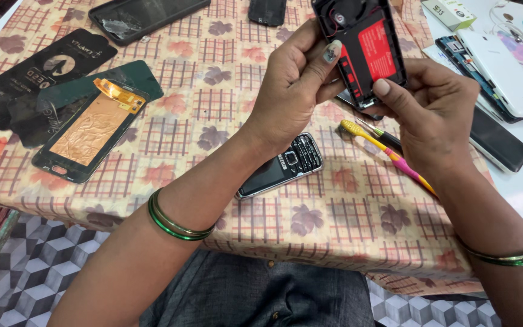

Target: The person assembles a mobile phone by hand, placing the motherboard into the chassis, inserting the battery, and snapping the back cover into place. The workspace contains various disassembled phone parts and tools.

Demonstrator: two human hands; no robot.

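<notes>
An opened phone [364, 48], its top cut off by the frame edge, is held above the table between the left hand [292, 85] and the right hand [434, 112], both closed on its edges, and a flat red battery is seen in its black shell. A glossy keypad phone [282, 165] is partly hidden beneath the left wrist on the checked floral tablecloth [213, 72], and a yellow-and-pink toothbrush [388, 151] is partly covered by the right hand.
</notes>
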